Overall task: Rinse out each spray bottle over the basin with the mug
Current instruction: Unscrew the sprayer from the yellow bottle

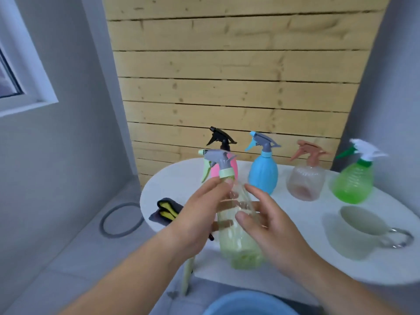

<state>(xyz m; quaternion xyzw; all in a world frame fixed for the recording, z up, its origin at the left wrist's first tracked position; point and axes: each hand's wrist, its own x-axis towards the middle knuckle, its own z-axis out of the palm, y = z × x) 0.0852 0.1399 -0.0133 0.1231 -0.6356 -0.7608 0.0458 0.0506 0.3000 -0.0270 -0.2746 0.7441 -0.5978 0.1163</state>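
One head-worn camera looks forward and down, close over the white table, facing the plank wall.

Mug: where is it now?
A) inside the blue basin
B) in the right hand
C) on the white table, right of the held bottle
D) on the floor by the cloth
C: the mug sits on the white table, untouched, while the left hand and right hand hold the pale green bottle.
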